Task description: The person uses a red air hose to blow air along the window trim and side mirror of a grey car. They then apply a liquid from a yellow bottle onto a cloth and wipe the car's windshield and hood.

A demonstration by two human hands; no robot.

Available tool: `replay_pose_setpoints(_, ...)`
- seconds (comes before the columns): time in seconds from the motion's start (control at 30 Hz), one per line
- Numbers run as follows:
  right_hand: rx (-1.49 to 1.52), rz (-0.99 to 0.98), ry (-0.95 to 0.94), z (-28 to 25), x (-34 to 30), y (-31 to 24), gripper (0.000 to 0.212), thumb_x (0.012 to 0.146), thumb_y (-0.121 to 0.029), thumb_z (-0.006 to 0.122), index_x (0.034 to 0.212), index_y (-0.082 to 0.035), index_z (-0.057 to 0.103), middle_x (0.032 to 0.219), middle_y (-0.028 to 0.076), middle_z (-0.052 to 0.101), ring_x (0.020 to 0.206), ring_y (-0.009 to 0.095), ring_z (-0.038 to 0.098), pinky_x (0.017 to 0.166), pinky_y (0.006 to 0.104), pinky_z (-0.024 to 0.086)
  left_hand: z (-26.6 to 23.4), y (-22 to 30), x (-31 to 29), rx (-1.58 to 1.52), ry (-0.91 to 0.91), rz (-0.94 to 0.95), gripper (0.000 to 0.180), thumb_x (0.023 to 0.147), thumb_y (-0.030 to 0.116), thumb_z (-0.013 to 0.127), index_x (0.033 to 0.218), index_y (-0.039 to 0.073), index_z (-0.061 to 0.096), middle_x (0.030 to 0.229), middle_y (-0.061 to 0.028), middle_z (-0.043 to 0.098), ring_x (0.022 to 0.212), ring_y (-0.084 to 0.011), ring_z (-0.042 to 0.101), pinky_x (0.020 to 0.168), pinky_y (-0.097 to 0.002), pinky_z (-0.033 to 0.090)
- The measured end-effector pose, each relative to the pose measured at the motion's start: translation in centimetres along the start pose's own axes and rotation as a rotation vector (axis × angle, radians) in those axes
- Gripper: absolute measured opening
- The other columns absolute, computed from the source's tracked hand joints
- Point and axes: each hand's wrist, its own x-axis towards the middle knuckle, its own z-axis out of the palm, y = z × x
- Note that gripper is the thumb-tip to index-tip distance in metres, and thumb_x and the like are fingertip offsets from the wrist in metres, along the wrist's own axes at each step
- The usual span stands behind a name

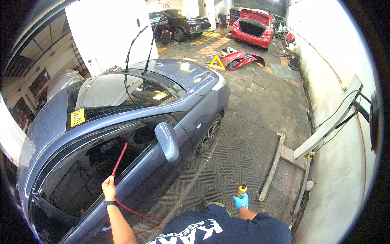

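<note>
My left hand (109, 189), bare with a dark band at the wrist, is closed on a thin red strip (120, 158). One end of the strip sticks up in front of the dark side window of a blue car (162, 110); a thinner red length trails below the hand in a loop toward the floor. My right hand (241, 201), in a blue glove, is wrapped round a small yellow-orange bottle (242, 190) with a dark top, held low over the floor beside the car. The car's side mirror (167, 142) stands out ahead of my left hand.
Raised wipers (129, 49) stand off the windscreen. To the right, a metal post with floor legs (271, 166) stands by the white wall (341, 142). Farther off are a yellow triangle (217, 62), red bumper parts (243, 61), a red car (254, 30), a black car (185, 24) and two people.
</note>
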Motion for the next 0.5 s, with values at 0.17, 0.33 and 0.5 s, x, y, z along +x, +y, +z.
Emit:
replay_pose_setpoints(0.17,0.061,0.083,0.002,-0.6,-0.7,-0.1,0.065,0.066,-0.036,0.089,0.115,-0.004,0.063,0.109,0.018,0.066,0.105,0.037,0.066,0.091,0.0472,0.052,0.9,0.6,1.0,-0.09,0.08,0.007,0.033,0.102,0.029,0.069,0.111,-0.003,0.075,0.077,0.0104,0.055,0.063,-0.0017,0.039,0.055,-0.0233,0.028)
replay_pose_setpoints(0.33,0.064,0.077,-0.005,-1.4,-0.8,0.5,0.065,0.065,-0.036,0.089,0.115,-0.004,0.062,0.108,0.017,0.066,0.104,0.037,0.066,0.091,0.0472,0.052,3.5,-0.1,2.4,-0.024,0.071,0.068,0.036,0.102,0.029,0.068,0.116,-0.004,0.074,0.08,0.0088,0.059,0.063,-0.0019,0.04,0.055,-0.0229,0.03)
replay_pose_setpoints(0.5,0.097,0.049,0.029,-1.5,-0.7,1.0,0.059,0.068,-0.027,0.09,0.112,0.0,0.061,0.105,0.016,0.068,0.099,0.034,0.067,0.089,0.0448,0.052,5.3,0.6,3.0,0.031,-0.042,-0.004,0.035,0.101,0.026,0.07,0.115,-0.005,0.075,0.092,0.0034,0.069,0.078,-0.0055,0.055,0.07,-0.0229,0.044)
